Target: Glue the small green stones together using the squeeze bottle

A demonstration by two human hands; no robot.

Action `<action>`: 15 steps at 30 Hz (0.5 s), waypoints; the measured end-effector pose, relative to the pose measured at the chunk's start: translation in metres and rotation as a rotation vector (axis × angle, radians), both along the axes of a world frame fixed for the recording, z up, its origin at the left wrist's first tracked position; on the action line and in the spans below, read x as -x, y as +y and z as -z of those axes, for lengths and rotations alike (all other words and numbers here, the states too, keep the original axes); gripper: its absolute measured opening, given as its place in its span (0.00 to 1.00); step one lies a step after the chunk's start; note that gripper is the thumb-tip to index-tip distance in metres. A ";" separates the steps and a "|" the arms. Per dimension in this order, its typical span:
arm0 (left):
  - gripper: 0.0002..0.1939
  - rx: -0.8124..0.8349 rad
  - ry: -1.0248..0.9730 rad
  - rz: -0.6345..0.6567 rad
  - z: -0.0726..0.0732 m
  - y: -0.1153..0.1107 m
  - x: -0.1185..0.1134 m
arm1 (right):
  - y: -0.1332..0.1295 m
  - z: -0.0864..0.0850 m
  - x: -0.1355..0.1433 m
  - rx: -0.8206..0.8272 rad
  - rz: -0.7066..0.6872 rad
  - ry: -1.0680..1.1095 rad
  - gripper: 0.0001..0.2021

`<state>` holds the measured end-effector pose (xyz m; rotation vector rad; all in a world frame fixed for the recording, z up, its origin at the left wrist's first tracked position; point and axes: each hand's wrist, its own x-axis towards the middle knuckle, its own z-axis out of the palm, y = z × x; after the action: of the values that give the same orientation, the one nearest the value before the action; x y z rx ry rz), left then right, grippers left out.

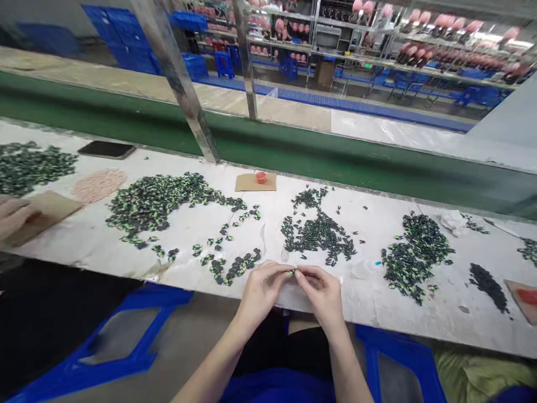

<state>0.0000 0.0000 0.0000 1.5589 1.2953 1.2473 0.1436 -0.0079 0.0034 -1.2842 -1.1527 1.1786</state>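
Both my hands meet at the table's front edge. My left hand [260,288] and my right hand [322,291] pinch one small black-and-green part [292,272] between their fingertips. Just beyond them lies a pile of small dark green pieces [321,232]. To the left of my hands is a curved row of black-and-green parts [230,268], and past it a larger heap of similar parts [146,204]. A red round container [260,177] sits on a piece of cardboard [244,182] near the back of the table.
Another person's hand [14,215] is at the far left, by a pale pink pile [99,184] and a dark tray [106,149]. More green parts [413,257] and black pieces [489,286] lie right. A metal post [180,84] and green barrier [293,151] stand behind.
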 end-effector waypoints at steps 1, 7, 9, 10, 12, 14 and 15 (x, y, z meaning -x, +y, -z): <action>0.08 0.001 -0.003 0.008 -0.003 -0.001 0.000 | 0.001 0.001 0.001 -0.016 0.020 0.025 0.11; 0.08 0.052 -0.044 0.036 -0.017 -0.004 -0.003 | 0.001 0.007 0.001 -0.186 0.045 0.013 0.16; 0.08 0.071 -0.059 0.034 -0.019 -0.005 -0.004 | 0.000 0.009 0.000 -0.253 0.028 -0.037 0.16; 0.08 0.082 -0.067 0.032 -0.021 -0.005 -0.004 | -0.001 0.010 -0.001 -0.282 0.016 -0.070 0.17; 0.07 0.109 -0.086 0.028 -0.022 -0.006 -0.004 | -0.002 0.011 -0.003 -0.333 -0.011 -0.147 0.17; 0.07 0.129 -0.101 0.025 -0.023 -0.007 -0.003 | -0.004 0.012 -0.003 -0.384 -0.027 -0.227 0.17; 0.07 0.131 -0.103 0.024 -0.023 -0.007 -0.003 | -0.005 0.012 -0.003 -0.410 -0.025 -0.261 0.17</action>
<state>0.0031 -0.0072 0.0233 1.3966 1.2629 1.1877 0.1470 -0.0132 -0.0084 -1.1258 -1.5142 0.7500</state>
